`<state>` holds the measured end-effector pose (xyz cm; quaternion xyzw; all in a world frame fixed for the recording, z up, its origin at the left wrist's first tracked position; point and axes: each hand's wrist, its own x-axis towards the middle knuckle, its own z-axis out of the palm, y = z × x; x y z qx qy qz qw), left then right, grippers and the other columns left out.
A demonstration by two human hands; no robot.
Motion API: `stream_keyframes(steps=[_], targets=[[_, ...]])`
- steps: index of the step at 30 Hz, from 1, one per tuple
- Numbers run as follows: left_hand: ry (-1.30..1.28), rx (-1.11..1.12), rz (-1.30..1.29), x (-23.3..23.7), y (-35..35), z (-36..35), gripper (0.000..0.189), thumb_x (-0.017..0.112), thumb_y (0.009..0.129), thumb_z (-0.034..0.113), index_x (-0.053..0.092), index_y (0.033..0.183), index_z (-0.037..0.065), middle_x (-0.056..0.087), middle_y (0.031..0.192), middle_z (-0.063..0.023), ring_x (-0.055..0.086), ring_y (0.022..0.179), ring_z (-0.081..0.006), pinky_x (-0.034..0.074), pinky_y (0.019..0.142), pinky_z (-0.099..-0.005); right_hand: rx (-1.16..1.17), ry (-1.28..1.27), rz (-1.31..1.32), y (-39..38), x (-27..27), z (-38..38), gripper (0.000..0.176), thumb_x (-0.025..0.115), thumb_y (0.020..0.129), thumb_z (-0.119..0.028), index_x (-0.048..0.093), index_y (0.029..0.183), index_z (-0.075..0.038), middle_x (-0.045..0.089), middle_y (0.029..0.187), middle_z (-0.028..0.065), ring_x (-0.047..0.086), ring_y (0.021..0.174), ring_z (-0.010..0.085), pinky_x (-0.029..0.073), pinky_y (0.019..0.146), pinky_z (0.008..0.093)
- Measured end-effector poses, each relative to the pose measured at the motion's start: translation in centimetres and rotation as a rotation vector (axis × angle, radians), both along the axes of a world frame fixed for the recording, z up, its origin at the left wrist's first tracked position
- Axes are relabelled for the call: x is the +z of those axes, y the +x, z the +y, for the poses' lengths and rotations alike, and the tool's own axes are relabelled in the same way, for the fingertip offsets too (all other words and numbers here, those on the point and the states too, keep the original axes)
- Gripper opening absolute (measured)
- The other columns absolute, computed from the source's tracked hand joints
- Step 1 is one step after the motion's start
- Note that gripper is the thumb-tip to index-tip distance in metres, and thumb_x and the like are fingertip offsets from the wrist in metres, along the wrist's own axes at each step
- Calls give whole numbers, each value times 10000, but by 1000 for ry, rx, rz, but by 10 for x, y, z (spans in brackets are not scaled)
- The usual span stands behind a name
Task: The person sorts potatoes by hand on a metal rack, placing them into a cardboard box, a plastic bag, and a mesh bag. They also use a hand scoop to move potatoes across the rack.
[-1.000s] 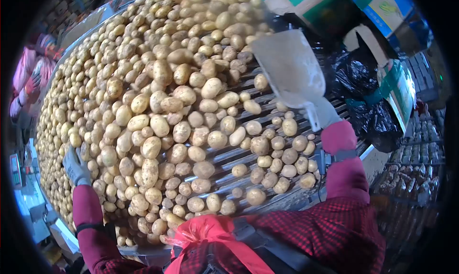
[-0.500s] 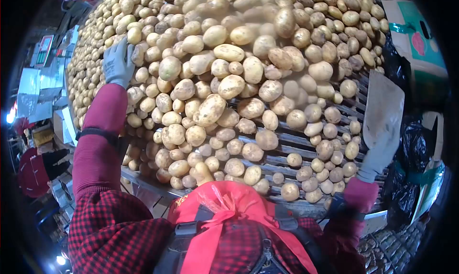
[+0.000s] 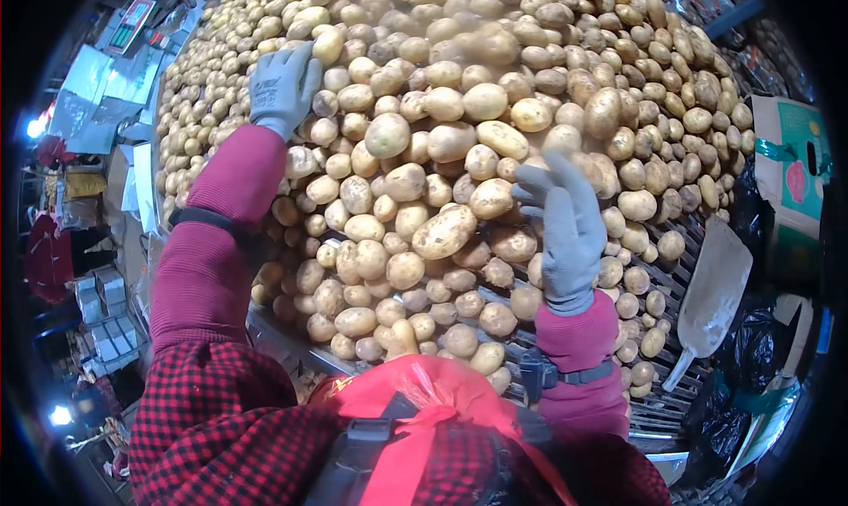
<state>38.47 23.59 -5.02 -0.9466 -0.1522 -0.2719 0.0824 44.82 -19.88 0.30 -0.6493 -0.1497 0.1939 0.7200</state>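
A large heap of potatoes covers a slatted metal surface. My left hand, in a grey work glove, lies on the heap's left side with its fingers stretched out, a yellowish potato just beside its fingertips. Right of the heap's middle, my right hand, also gloved in grey, is over the potatoes with its fingers extended and apart; nothing shows in its grasp. A flat metal scoop with a short handle lies on the slats at the right, apart from my right hand.
Beyond the scoop are a green and tan cardboard box and black plastic bags. At the far left stand a scale with a lit display and stacked small boxes. A person in red is at the left edge.
My right hand has let go of the scoop and moved left over the potatoes. The scoop now rests on the slats. My left hand stays on the heap while the view has shifted.
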Motion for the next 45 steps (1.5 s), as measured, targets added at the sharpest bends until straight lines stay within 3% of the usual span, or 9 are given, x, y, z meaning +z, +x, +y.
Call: stream_keyframes(steps=[8, 12, 19, 26, 33, 36, 37, 41, 45], targets=[[-481, 89, -141, 10, -26, -46, 314, 657, 949, 273, 704, 1223, 127, 708, 1153, -168, 643, 1079, -365, 496, 960, -459, 38, 75, -7, 16, -7, -18, 440, 453, 1107, -227, 493, 1473, 14, 682, 1266, 166, 690, 1033, 183, 544, 860, 287], [-581, -263, -57, 62, -34, -125, 385, 670, 932, 325, 676, 1244, 100, 705, 1153, -164, 647, 1063, -359, 514, 941, -455, 45, 68, 2, 17, -6, -18, 437, 458, 1105, -223, 494, 1475, 7, 686, 1260, 166, 693, 1031, 188, 544, 858, 289], [-174, -93, 503, 73, -10, -165, 578, 736, 859, 426, 612, 1322, 104, 656, 1116, -163, 615, 1046, -355, 519, 885, -473, 131, 252, 137, 15, 1, -18, 460, 481, 1102, -238, 467, 1476, 31, 680, 1247, 192, 706, 999, 193, 565, 803, 270], [-270, -233, 329, 72, -38, -153, 583, 746, 862, 367, 604, 1361, 99, 658, 1155, -186, 631, 1048, -355, 521, 928, -457, 247, 161, 273, -9, -5, -6, 431, 506, 1098, -253, 523, 1465, -28, 702, 1221, 132, 706, 960, 163, 564, 791, 257], [-2038, -260, -338, 84, -104, -155, 495, 601, 1024, 188, 490, 1486, 49, 612, 1344, -120, 625, 1203, -196, 578, 935, -367, 257, 207, 278, -9, -7, -6, 444, 487, 1107, -267, 500, 1478, -23, 694, 1238, 148, 703, 955, 171, 572, 800, 268], [-1856, -431, -359, 73, -112, -158, 451, 559, 1036, 116, 479, 1473, 36, 620, 1325, -120, 648, 1160, -206, 590, 921, -380, 249, 223, 274, -10, -7, -4, 443, 482, 1108, -266, 498, 1478, -22, 694, 1239, 155, 705, 947, 175, 576, 797, 269], [-1074, -583, -293, 64, -102, -163, 428, 564, 1060, 235, 507, 1442, 51, 626, 1324, -145, 688, 1105, -227, 600, 869, -355, 247, 232, 264, -10, -8, -5, 442, 480, 1108, -265, 500, 1478, -22, 695, 1237, 158, 708, 940, 177, 577, 794, 269], [-1765, -461, -4, 96, -48, -163, 231, 621, 1022, 196, 671, 1219, 86, 697, 1109, -83, 669, 870, -149, 551, 724, -263, 257, 214, 279, -6, -9, -7, 438, 477, 1105, -248, 501, 1481, -26, 703, 1229, 151, 715, 925, 178, 582, 765, 267], [-484, -488, 316, 131, 37, -194, 235, 637, 974, 257, 709, 1126, 94, 715, 980, -64, 681, 871, -202, 533, 747, -388, 268, 240, 281, -4, -13, -10, 417, 488, 1102, -232, 524, 1460, -19, 703, 1214, 125, 706, 946, 151, 578, 753, 255]])
